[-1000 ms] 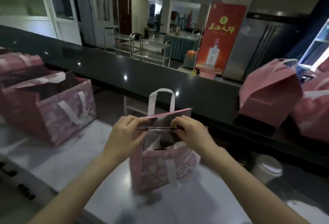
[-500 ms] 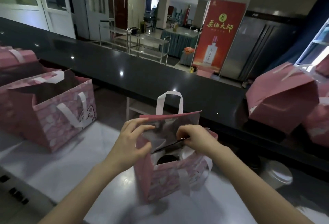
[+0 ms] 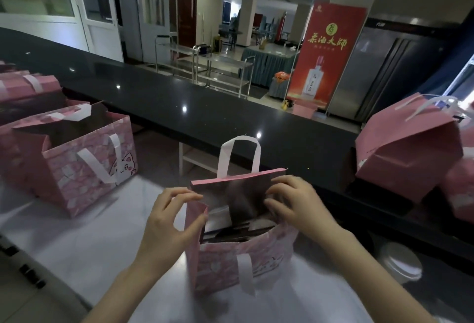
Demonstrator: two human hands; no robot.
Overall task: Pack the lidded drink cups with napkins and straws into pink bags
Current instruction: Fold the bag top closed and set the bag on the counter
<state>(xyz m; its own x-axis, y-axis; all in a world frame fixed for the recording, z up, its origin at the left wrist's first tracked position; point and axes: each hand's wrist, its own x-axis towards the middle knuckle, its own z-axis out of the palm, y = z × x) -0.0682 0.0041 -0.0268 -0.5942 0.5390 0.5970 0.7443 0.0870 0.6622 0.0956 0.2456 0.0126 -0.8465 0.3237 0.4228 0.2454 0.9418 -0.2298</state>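
- We see a pink bag (image 3: 230,263) standing upright on the pale worktop (image 3: 77,233), straight in front of the person, mouth open.
- The left hand (image 3: 166,222) is at the bag's upper left corner, thumb and fingers curled round the folded side panel and pinching it.
- The right hand (image 3: 297,204) is at the upper right of the mouth, fingers curled over the edge and gripping it beside the tall back panel.
- One white handle (image 3: 239,153) stands up from the back panel; the front handle (image 3: 245,271) hangs down over the printed face.
- Something dark and something pale lie inside the bag, but the blur is too heavy for us to say what.
- An open cat-print bag (image 3: 84,168) stands on the worktop to the left, well apart from the held one.
- A closed pink bag (image 3: 405,156) leans on the dark counter (image 3: 205,117) at the right.
- A white lidded container (image 3: 400,262), possibly a drink cup, sits low at the right, below the counter.
- A red banner (image 3: 325,53) stands in the room beyond.
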